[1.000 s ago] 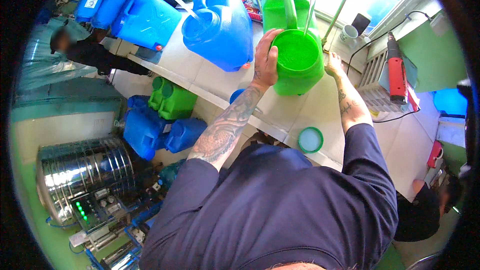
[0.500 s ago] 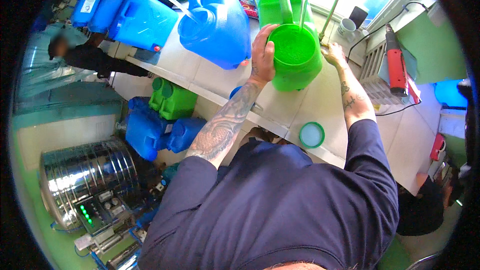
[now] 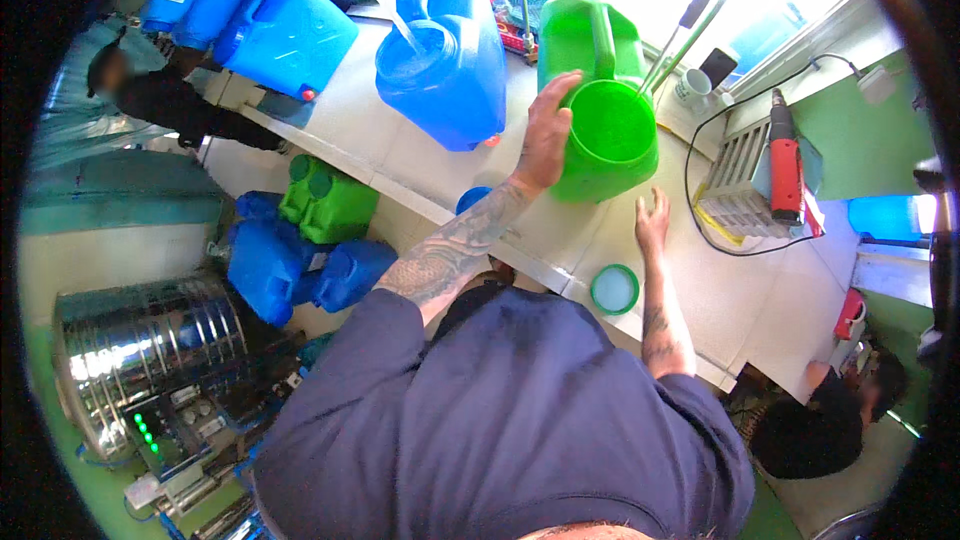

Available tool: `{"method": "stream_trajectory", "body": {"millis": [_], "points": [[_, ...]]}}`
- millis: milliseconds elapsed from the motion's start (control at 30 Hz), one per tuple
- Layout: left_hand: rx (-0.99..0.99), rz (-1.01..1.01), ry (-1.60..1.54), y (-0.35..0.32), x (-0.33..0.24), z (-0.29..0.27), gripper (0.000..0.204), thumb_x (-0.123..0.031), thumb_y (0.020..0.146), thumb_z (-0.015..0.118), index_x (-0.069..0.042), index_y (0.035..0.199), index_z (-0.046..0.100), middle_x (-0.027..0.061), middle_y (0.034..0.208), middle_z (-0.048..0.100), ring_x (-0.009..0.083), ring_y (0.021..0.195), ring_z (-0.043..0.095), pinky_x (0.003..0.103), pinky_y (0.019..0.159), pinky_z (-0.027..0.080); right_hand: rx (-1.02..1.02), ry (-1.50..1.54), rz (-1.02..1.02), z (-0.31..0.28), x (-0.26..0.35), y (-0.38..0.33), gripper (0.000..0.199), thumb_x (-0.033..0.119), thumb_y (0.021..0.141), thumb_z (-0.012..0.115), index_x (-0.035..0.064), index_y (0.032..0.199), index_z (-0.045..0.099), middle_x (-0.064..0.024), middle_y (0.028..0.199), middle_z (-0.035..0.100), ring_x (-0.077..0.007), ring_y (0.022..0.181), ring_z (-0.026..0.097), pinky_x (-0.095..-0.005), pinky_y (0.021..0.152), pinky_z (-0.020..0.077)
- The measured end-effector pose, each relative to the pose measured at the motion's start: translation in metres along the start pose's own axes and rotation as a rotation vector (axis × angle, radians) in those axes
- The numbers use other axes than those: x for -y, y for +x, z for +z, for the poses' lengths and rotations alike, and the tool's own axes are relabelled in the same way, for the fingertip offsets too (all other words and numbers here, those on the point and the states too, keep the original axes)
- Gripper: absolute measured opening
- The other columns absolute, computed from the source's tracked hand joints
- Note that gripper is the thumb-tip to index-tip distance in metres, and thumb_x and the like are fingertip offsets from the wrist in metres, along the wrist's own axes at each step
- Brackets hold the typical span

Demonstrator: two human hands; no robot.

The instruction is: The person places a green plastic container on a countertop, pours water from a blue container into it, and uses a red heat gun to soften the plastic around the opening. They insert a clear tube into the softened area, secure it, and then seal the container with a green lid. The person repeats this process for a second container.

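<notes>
A green water jerrycan (image 3: pixel 610 175) stands on the tiled counter, its wide round mouth uncapped. At the left of that mouth is my left hand (image 3: pixel 545 145), fingers stretched out along the jerrycan's side and rim. My right hand (image 3: pixel 653 220) hovers over the counter with its fingers apart and nothing in it. Below it lies a round green lid (image 3: pixel 614 289) with a pale inside. A filling pipe (image 3: pixel 690 30) slants down to the right side of the mouth; whether its tip is inside, I cannot tell. To the left, water runs into an open blue jerrycan (image 3: pixel 450 90).
Several blue jerrycans (image 3: pixel 285 35) stand at the counter's far left; others, blue and green (image 3: pixel 325 202), are on the floor. At right are a red heat gun (image 3: pixel 786 175), its cable, and a white cup (image 3: pixel 692 87). One person (image 3: pixel 170 105) is at left, another (image 3: pixel 815 430) lower right.
My right hand has come back from beside the filling pipe toward me. The pipe now leans at the right of the green mouth instead of standing in it. My left fingers have straightened.
</notes>
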State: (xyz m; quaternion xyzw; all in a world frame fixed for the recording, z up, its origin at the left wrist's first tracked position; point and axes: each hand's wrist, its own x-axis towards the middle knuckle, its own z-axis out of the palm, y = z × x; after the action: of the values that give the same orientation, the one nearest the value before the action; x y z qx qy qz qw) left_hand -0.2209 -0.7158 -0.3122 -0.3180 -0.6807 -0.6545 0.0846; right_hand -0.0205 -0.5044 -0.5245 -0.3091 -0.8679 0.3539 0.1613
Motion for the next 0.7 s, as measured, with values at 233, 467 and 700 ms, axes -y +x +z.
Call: {"method": "stream_trajectory", "body": {"millis": [233, 467, 700], "points": [[-0.108, -0.417, 0.098, 0.052, 0.214, -0.003, 0.049, -0.033, 0.105, 0.035, 0.001, 0.133, 0.059, 0.0236, 0.132, 0.062, 0.0357, 0.122, 0.059, 0.039, 0.109, 0.042, 0.130, -0.061, 0.422, -0.045, 0.026, -0.167, 0.052, 0.022, 0.096, 0.064, 0.0060, 0.143, 0.048, -0.0206, 0.137, 0.054, -0.0341, 0.124, 0.055, -0.0440, 0.102, 0.0485], [0.115, -0.419, 0.334, 0.090, 0.359, 0.046, 0.034, -0.031, 0.102, 0.048, -0.002, 0.104, 0.065, 0.0200, 0.110, 0.069, 0.0307, 0.106, 0.065, 0.038, 0.094, 0.049, 0.021, -0.136, 0.969, -0.112, 0.031, -0.386, 0.060, 0.028, 0.094, 0.065, -0.0053, 0.140, 0.046, -0.0272, 0.139, 0.053, -0.0384, 0.126, 0.055, -0.0436, 0.106, 0.0439], [0.092, -0.751, -0.292, 0.085, 0.319, 0.034, 0.044, -0.035, 0.104, 0.048, -0.003, 0.131, 0.058, 0.0190, 0.124, 0.066, 0.0302, 0.115, 0.062, 0.039, 0.100, 0.046, 0.177, -0.085, 1.305, -0.092, 0.049, -0.521, 0.063, 0.029, 0.094, 0.065, -0.0063, 0.141, 0.045, -0.0298, 0.139, 0.052, -0.0388, 0.128, 0.053, -0.0434, 0.107, 0.0429]]}}
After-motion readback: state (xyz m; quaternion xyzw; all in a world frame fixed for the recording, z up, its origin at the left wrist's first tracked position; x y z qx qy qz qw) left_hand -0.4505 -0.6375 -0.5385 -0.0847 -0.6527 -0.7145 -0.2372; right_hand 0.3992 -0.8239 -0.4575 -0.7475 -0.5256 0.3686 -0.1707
